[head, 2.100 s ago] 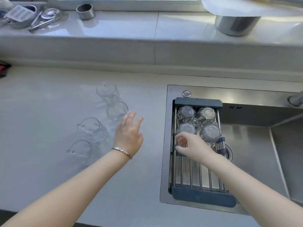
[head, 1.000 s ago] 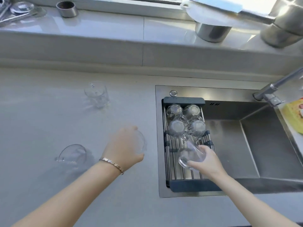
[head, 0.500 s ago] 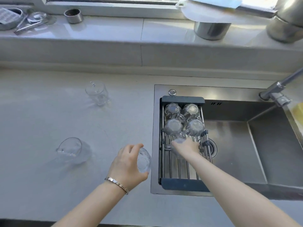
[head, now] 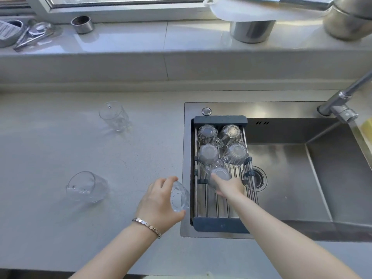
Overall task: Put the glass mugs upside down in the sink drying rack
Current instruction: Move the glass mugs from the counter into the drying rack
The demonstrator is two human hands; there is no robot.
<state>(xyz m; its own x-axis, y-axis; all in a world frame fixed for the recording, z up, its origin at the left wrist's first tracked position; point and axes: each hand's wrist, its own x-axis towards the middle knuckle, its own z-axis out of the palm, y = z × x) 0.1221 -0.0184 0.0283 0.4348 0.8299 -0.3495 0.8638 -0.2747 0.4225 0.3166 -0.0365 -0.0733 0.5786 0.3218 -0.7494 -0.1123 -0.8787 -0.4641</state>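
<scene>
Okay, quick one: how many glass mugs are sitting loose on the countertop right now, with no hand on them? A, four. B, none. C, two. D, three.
C: one mug stands on the far part of the countertop and another mug nearer, both untouched; the left hand holds a third, the right hand is on one at the drying rack.

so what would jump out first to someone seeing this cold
Probably the rack across the sink's left end, with four mugs upside down at its far end. Next, the hands: the right hand sets a fifth mug down behind them, while the left hand holds another mug just left of the sink. Two mugs wait on the counter.
</scene>
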